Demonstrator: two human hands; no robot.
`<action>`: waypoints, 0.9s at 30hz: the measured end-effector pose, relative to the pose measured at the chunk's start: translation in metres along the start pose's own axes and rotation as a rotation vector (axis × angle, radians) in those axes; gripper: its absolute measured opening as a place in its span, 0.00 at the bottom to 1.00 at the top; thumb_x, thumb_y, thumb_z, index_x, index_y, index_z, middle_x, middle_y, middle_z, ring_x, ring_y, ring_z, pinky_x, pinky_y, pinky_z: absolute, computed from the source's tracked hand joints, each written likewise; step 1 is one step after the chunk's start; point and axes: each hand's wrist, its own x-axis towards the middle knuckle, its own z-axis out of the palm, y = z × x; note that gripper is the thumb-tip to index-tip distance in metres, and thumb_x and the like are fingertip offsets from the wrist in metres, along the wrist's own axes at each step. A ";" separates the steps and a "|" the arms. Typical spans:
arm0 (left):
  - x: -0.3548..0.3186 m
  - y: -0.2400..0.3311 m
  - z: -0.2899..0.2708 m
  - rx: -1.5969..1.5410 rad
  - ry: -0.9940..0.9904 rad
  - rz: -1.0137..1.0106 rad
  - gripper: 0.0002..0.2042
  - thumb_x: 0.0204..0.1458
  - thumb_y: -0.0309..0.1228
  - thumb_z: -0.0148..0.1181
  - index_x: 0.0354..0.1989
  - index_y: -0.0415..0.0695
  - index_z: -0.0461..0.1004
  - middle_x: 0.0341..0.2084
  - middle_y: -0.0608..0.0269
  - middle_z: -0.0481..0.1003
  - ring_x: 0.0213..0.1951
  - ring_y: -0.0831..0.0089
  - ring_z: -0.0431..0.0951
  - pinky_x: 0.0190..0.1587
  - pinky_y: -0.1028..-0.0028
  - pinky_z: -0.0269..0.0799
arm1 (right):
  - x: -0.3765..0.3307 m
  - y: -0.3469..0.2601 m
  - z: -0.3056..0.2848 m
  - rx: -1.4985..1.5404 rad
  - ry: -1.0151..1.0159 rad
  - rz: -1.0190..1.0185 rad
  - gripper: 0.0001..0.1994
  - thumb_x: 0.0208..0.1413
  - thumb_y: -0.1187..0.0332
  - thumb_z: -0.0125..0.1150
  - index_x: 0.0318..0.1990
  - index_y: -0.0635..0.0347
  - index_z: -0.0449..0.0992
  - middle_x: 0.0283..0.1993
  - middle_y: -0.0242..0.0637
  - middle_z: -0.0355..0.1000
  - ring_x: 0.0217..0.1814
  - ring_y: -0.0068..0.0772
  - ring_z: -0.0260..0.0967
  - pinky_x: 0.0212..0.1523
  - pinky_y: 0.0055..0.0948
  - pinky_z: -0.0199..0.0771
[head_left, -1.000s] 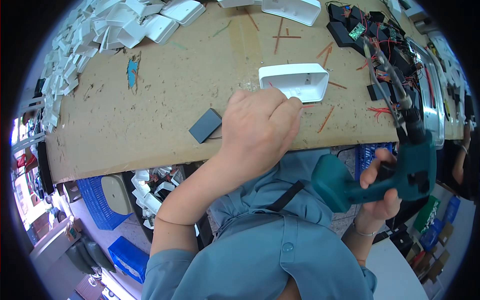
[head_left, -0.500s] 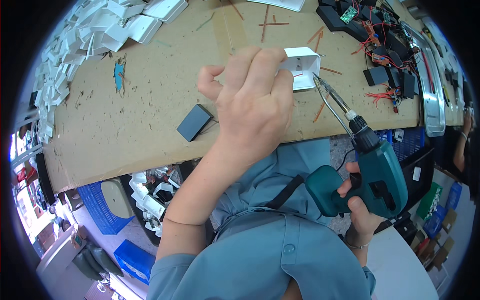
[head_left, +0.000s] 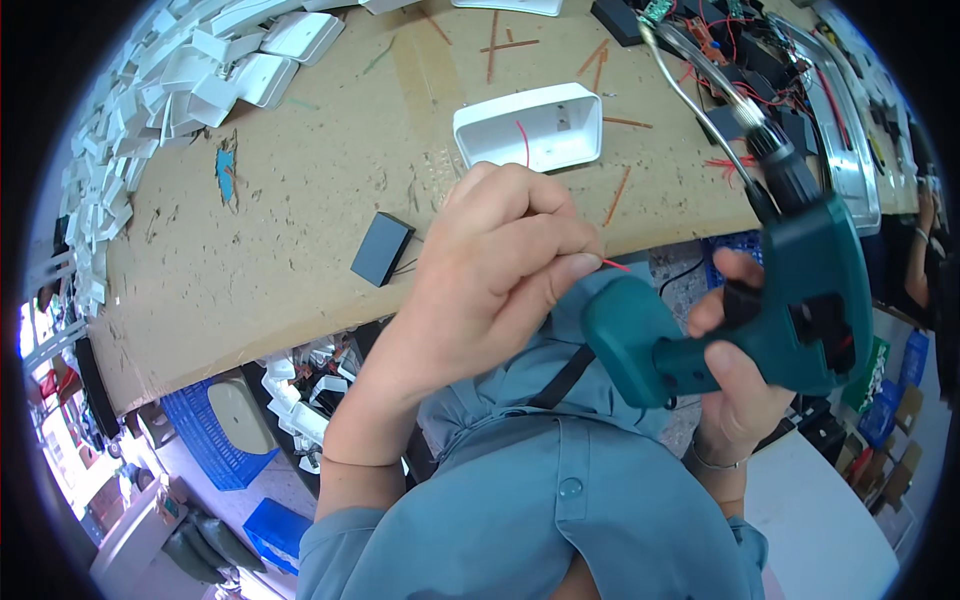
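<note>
My left hand (head_left: 490,265) is at the table's near edge, its thumb and forefinger pinching a thin red wire (head_left: 616,265) whose end sticks out to the right. Just beyond the knuckles lies an open white plastic case (head_left: 478,124); a red strand (head_left: 523,138) shows inside it, and I cannot tell whether the two are one wire. My right hand (head_left: 735,390) grips a green soldering gun (head_left: 810,275) by its handle. The gun's metal tip and thin curved feed tube point up toward the far right, away from the case. A dark rectangular block (head_left: 382,248) with thin leads rests left of my left hand.
White plastic shells (head_left: 190,75) are heaped at the far left. Black boxes with red wires and circuit boards (head_left: 770,75) crowd the far right, beside a metal tray (head_left: 855,180). Thin brown strips (head_left: 492,45) lie scattered about. Below the table edge stands a blue basket (head_left: 205,435).
The soldering gun has moved away from the white case, up and to the right. My left hand has come nearer and now pinches the red wire; more of the case shows.
</note>
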 end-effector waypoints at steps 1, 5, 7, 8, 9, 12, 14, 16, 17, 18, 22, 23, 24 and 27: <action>0.000 0.001 -0.002 -0.002 -0.004 0.001 0.04 0.41 0.22 0.59 0.27 0.42 0.74 0.27 0.65 0.68 0.32 0.70 0.66 0.35 0.74 0.61 | 0.002 -0.002 0.008 -0.003 0.003 0.003 0.33 0.37 0.78 0.58 0.56 0.69 0.55 0.49 0.53 0.64 0.36 0.30 0.68 0.34 0.25 0.71; -0.001 0.003 -0.002 -0.059 -0.079 0.032 0.03 0.42 0.23 0.59 0.26 0.41 0.74 0.25 0.65 0.69 0.31 0.71 0.67 0.35 0.75 0.61 | 0.003 -0.005 0.025 0.025 0.027 0.061 0.31 0.38 0.82 0.55 0.55 0.70 0.57 0.49 0.52 0.64 0.39 0.30 0.69 0.39 0.26 0.72; -0.002 0.002 0.001 -0.069 -0.106 0.047 0.03 0.42 0.23 0.59 0.26 0.41 0.74 0.24 0.65 0.69 0.30 0.70 0.67 0.34 0.74 0.61 | 0.003 0.000 0.029 0.013 0.014 0.042 0.30 0.38 0.82 0.56 0.55 0.70 0.57 0.49 0.52 0.64 0.39 0.29 0.69 0.38 0.26 0.72; -0.003 0.002 0.001 -0.055 -0.121 0.064 0.03 0.42 0.23 0.59 0.26 0.41 0.74 0.24 0.65 0.70 0.31 0.70 0.67 0.34 0.74 0.61 | 0.002 0.002 0.030 0.007 -0.013 0.019 0.30 0.39 0.83 0.56 0.54 0.70 0.58 0.49 0.52 0.65 0.38 0.29 0.69 0.38 0.26 0.73; -0.004 0.002 0.001 -0.042 -0.134 0.082 0.03 0.41 0.23 0.59 0.26 0.41 0.74 0.25 0.65 0.70 0.31 0.70 0.67 0.34 0.74 0.61 | 0.001 0.004 0.031 0.004 -0.005 0.023 0.30 0.39 0.83 0.56 0.54 0.70 0.58 0.49 0.52 0.65 0.38 0.29 0.69 0.38 0.26 0.73; -0.006 0.001 0.003 -0.005 -0.112 0.106 0.03 0.41 0.23 0.59 0.26 0.41 0.74 0.25 0.65 0.69 0.30 0.69 0.67 0.34 0.73 0.61 | -0.001 0.005 0.031 -0.037 -0.048 -0.047 0.29 0.39 0.84 0.56 0.54 0.70 0.58 0.48 0.52 0.65 0.38 0.28 0.70 0.38 0.24 0.73; -0.007 0.001 0.004 0.024 -0.091 0.135 0.04 0.40 0.23 0.60 0.26 0.42 0.74 0.25 0.65 0.69 0.30 0.69 0.67 0.33 0.73 0.60 | -0.003 0.005 0.031 -0.014 -0.030 -0.051 0.29 0.39 0.85 0.57 0.53 0.70 0.59 0.48 0.52 0.65 0.37 0.27 0.69 0.37 0.23 0.73; -0.008 0.002 0.006 0.054 -0.066 0.163 0.04 0.39 0.23 0.60 0.26 0.42 0.74 0.25 0.65 0.69 0.29 0.69 0.67 0.33 0.73 0.60 | -0.004 0.005 0.032 -0.008 -0.028 -0.051 0.28 0.39 0.85 0.57 0.53 0.70 0.59 0.48 0.52 0.65 0.37 0.27 0.69 0.37 0.23 0.73; -0.008 0.002 0.007 0.072 -0.056 0.185 0.05 0.38 0.23 0.60 0.26 0.43 0.74 0.25 0.65 0.69 0.29 0.69 0.67 0.33 0.73 0.59 | -0.004 0.005 0.032 0.002 -0.029 -0.049 0.28 0.39 0.85 0.57 0.53 0.70 0.59 0.48 0.52 0.65 0.37 0.27 0.69 0.36 0.22 0.73; -0.009 0.002 0.007 0.091 -0.045 0.207 0.06 0.38 0.23 0.61 0.26 0.43 0.74 0.25 0.65 0.69 0.29 0.69 0.66 0.33 0.73 0.58 | -0.005 0.005 0.032 -0.001 -0.028 -0.050 0.28 0.39 0.85 0.57 0.53 0.70 0.59 0.48 0.52 0.65 0.37 0.27 0.69 0.36 0.22 0.73; -0.011 0.002 0.010 0.115 -0.016 0.236 0.07 0.37 0.24 0.61 0.27 0.44 0.74 0.25 0.65 0.69 0.29 0.69 0.66 0.33 0.72 0.57 | -0.007 0.006 0.033 -0.050 -0.041 -0.057 0.28 0.39 0.85 0.57 0.53 0.69 0.60 0.48 0.52 0.65 0.36 0.25 0.68 0.34 0.21 0.72; -0.012 0.001 0.010 0.124 -0.012 0.247 0.07 0.36 0.24 0.61 0.27 0.44 0.74 0.26 0.66 0.69 0.29 0.69 0.66 0.33 0.72 0.57 | -0.007 0.006 0.033 -0.063 -0.038 -0.041 0.28 0.39 0.85 0.57 0.52 0.69 0.60 0.47 0.51 0.65 0.35 0.24 0.68 0.34 0.20 0.71; -0.012 0.001 0.010 0.134 -0.008 0.258 0.07 0.36 0.24 0.62 0.27 0.44 0.74 0.26 0.66 0.69 0.29 0.69 0.66 0.33 0.72 0.56 | -0.007 0.007 0.034 -0.064 -0.038 -0.041 0.28 0.39 0.85 0.57 0.52 0.69 0.60 0.47 0.51 0.65 0.35 0.24 0.68 0.34 0.20 0.71; -0.013 0.000 0.010 0.154 -0.014 0.284 0.08 0.35 0.25 0.62 0.27 0.44 0.74 0.25 0.67 0.69 0.29 0.70 0.67 0.33 0.71 0.56 | -0.008 0.008 0.035 -0.067 -0.030 -0.078 0.27 0.39 0.85 0.57 0.52 0.69 0.60 0.47 0.50 0.65 0.34 0.23 0.67 0.32 0.20 0.70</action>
